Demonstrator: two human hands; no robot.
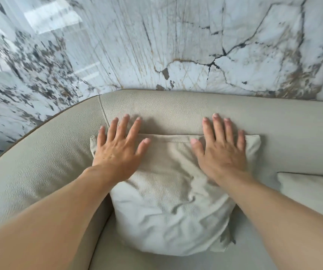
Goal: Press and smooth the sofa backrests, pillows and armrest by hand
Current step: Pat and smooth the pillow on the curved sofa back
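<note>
A beige leather pillow [168,207] leans against the sofa backrest [176,108], wrinkled across its lower half. My left hand [117,149] lies flat on the pillow's upper left corner, fingers spread, with the fingertips reaching onto the backrest. My right hand [223,151] lies flat on the upper right corner in the same way. Neither hand grips anything. The curved armrest [36,162] sweeps round on the left.
A second beige pillow [310,193] stands at the right edge against the backrest. The seat cushion [156,262] shows below the pillow. A glossy marble wall [156,45] rises directly behind the sofa.
</note>
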